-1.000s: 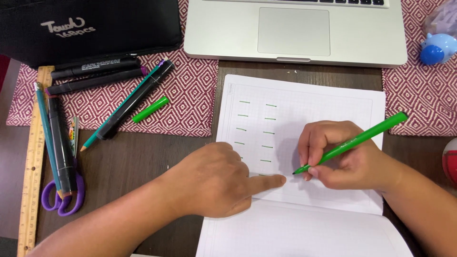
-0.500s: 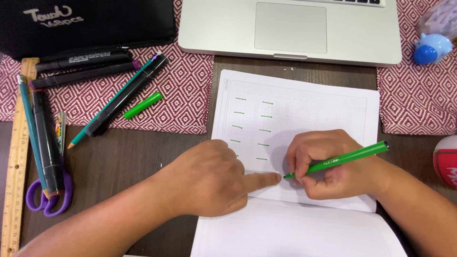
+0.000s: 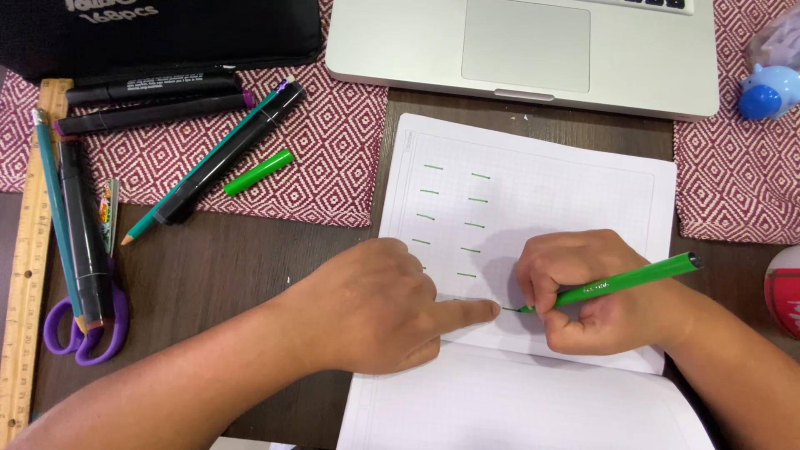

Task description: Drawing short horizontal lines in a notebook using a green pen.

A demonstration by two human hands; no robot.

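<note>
While I watched, right hand (image 3: pixel 596 292) was closed on the green pen (image 3: pixel 629 278), long axis running up-right, tip touching the grid notebook (image 3: pixel 575 187) just off its thumb side. Left hand (image 3: pixel 375 308), curled with index out, empty, pointed at that tip, nearly touching.

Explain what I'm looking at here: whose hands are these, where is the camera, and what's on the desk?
One camera, worn on a person's head, looks down at that person's own bare hands. The right hand holds a green pen, tip on a grid-paper notebook marked with short green dashes. The left hand rests on the page, forefinger pointing toward the pen tip. Around them: a silver laptop, black markers, the pen's green cap, a wooden ruler and purple scissors.
</note>
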